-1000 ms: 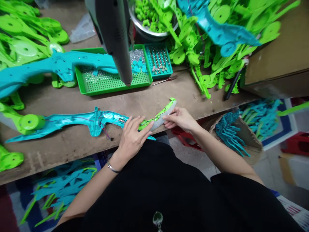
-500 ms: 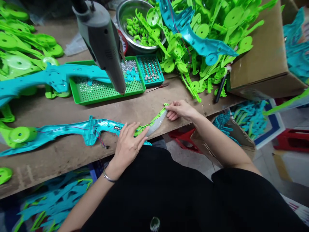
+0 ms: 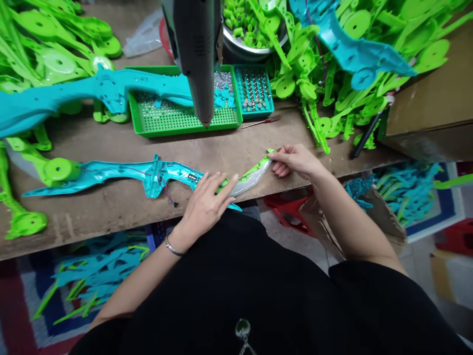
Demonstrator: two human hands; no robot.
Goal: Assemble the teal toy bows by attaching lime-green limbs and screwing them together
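Note:
A long blue plastic bow-shaped half shell (image 3: 107, 170) lies on the workbench, with thin wires along it and a small connector hanging from its middle. My left hand (image 3: 209, 199) rests over its right end, fingers stretched flat across the joint and hiding it. From under those fingers a green curved limb (image 3: 253, 170) with a clear plastic edge (image 3: 247, 186) extends to the right. My right hand (image 3: 293, 160) pinches the limb's far tip between thumb and forefinger. At the shell's left end sits a green round-ended part (image 3: 59, 171).
An electric screwdriver (image 3: 201, 74) hangs above a green tray (image 3: 185, 129) of screws. Beside it are a blue tray (image 3: 254, 111) of small metal parts and a loose screwdriver (image 3: 262, 122). Green parts (image 3: 321, 88) are heaped at right near a cardboard box (image 3: 424, 108); a metal bowl (image 3: 254, 53) stands behind.
The view has shifted, so the bench contents appear farther right and higher. Both hands keep about the same hold on the blue shell and green limb.

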